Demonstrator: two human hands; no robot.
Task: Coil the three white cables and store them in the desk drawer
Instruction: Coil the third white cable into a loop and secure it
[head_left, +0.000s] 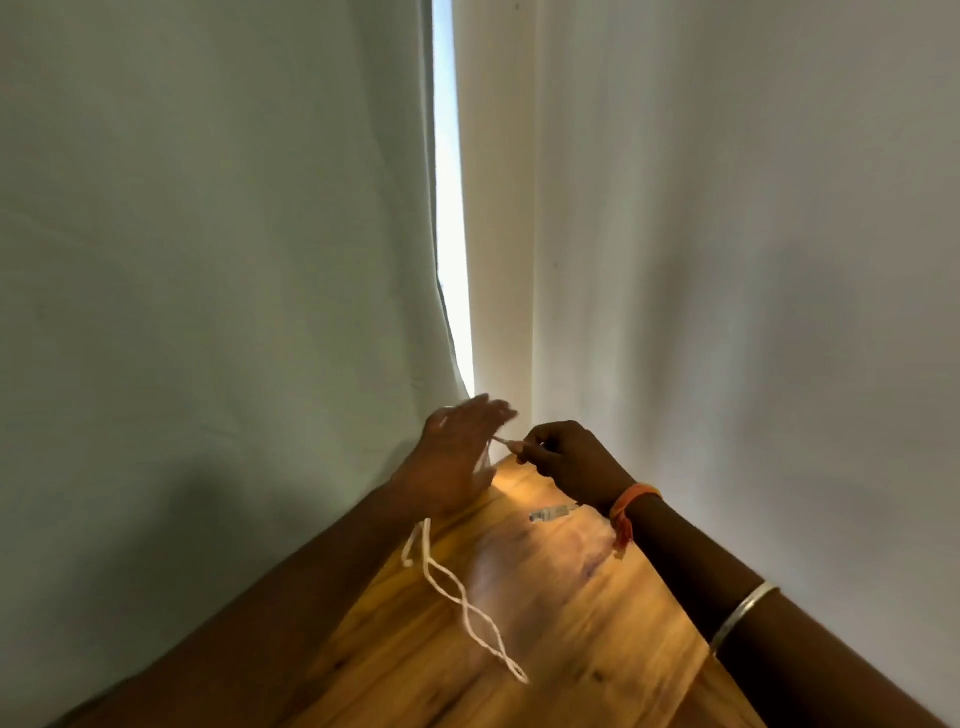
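Wooden tabletop (597, 623), curtains (208, 260) behind: right hand (571, 462) grip pinches white cable (462, 605) end, left hand (452, 457) spread; slack below grip uncoiled, nothing looks stored yet.

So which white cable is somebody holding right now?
The white cable pinched by the right hand, up near the curtain. The twisted cable just lies flat on the desk.

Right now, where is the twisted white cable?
In the head view, the twisted white cable lies on the wooden desk near its left edge, just below the left hand.
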